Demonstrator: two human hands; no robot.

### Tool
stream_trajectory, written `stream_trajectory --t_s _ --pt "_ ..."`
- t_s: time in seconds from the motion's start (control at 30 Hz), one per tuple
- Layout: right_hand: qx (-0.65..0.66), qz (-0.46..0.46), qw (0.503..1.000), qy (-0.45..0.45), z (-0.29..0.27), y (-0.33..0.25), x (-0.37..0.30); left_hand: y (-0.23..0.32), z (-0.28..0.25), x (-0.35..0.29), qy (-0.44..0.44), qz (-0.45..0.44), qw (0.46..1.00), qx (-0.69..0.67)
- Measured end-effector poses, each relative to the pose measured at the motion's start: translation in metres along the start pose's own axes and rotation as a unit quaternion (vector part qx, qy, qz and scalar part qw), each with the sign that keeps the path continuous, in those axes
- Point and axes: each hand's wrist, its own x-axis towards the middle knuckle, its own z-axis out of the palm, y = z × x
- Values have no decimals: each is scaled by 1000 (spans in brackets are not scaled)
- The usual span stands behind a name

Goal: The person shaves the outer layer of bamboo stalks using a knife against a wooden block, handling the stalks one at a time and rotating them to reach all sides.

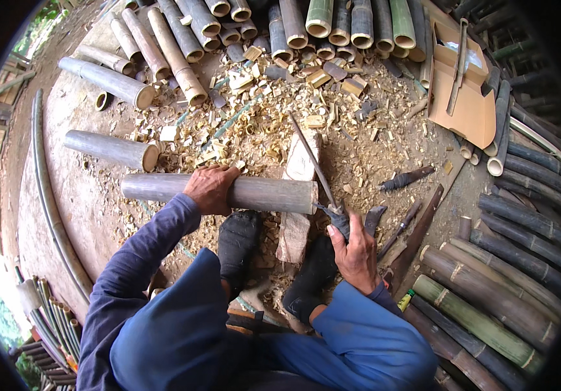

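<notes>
My left hand (211,189) grips a thick dark bamboo section (270,194) around its middle. The section lies crosswise in front of me, its right part over a pale wooden block (293,236). In my right hand (356,253) is a long, narrow-bladed knife (312,158), held by its dark wrapped handle. The blade points up and away to the left, passing close by the bamboo's cut right end; whether it touches cannot be told. My dark-socked feet (240,238) stand on either side of the block.
Wood chips (241,124) cover the ground. Another knife with a wrapped handle (407,178) and a saw (417,238) lie to the right. Bamboo poles (489,313) are stacked at right, more bamboo tubes (293,26) at the back. A cardboard box (479,120) sits at far right.
</notes>
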Motion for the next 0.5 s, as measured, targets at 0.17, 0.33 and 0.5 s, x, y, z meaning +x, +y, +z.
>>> stream_trajectory --t_s 0.17,0.33,0.5 --pt "32 -137 987 82 6 7 7 0 0 0 2 -8 1000 -7" --pt "-51 52 992 -104 17 25 14 -2 2 1 25 10 1000 -1" --pt "57 -95 994 17 -6 -22 25 -6 8 -8 36 0 999 3"
